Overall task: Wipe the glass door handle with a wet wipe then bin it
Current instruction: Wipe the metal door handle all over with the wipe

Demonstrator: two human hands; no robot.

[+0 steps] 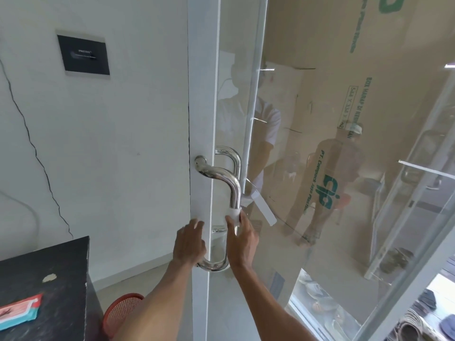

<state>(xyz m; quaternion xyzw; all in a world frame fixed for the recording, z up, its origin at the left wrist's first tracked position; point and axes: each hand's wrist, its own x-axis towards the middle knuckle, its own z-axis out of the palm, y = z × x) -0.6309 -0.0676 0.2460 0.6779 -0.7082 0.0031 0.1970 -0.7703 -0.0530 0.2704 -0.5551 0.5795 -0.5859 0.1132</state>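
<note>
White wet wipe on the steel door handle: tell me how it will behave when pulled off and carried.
Probably floppy: the white wet wipe wraps snugly round the polished steel door handle under the right hand. Likely very light, being thin. It may cling damply to smooth metal.

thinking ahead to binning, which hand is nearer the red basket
Left. The left hand is at the door frame, above the red basket; the right hand is farther right, gripping the wipe.

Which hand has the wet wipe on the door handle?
The right hand: it pinches the wet wipe round the door handle. The left hand, flat on the door frame, holds no wipe.
</note>
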